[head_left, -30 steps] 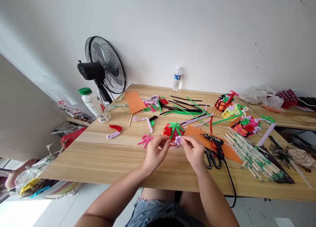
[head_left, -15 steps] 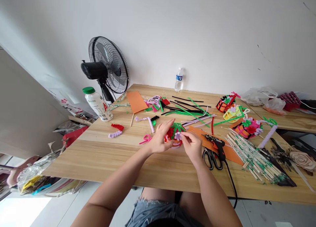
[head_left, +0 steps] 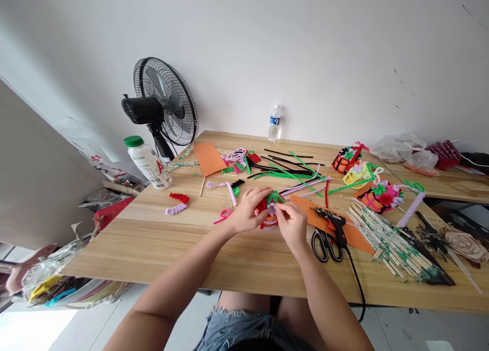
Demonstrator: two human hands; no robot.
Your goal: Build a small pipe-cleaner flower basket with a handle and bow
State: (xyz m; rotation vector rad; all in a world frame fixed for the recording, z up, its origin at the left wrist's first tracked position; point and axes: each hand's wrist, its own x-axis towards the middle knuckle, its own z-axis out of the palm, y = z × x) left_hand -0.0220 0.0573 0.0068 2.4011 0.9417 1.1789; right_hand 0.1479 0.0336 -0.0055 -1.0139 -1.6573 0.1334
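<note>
A small basket point(head_left: 269, 223) of red and orange with green and red fuzzy pipe-cleaner pieces sits on the table before me, partly hidden by my fingers. My left hand point(head_left: 245, 214) is curled about its left side, gripping it. From the right, my right hand point(head_left: 293, 224) pinches a lilac pipe-cleaner flower point(head_left: 271, 208) against the basket's front. Just right of that hand lie an orange sheet point(head_left: 359, 237), a black glue gun point(head_left: 333, 221) and black-handled scissors point(head_left: 327, 245).
Black, green and lilac pipe cleaners point(head_left: 290, 172) lie behind the hands. Finished-looking flower baskets point(head_left: 378, 197) and a pile of wrapped sticks point(head_left: 393, 244) occupy the right. A fan point(head_left: 164, 101), a white bottle point(head_left: 148, 163) and a water bottle point(head_left: 274, 124) stand farther back.
My left hand has closed in from an open, spread pose onto the basket's side. My right hand has brought the lilac flower closer against the basket. The view has shifted slightly.
</note>
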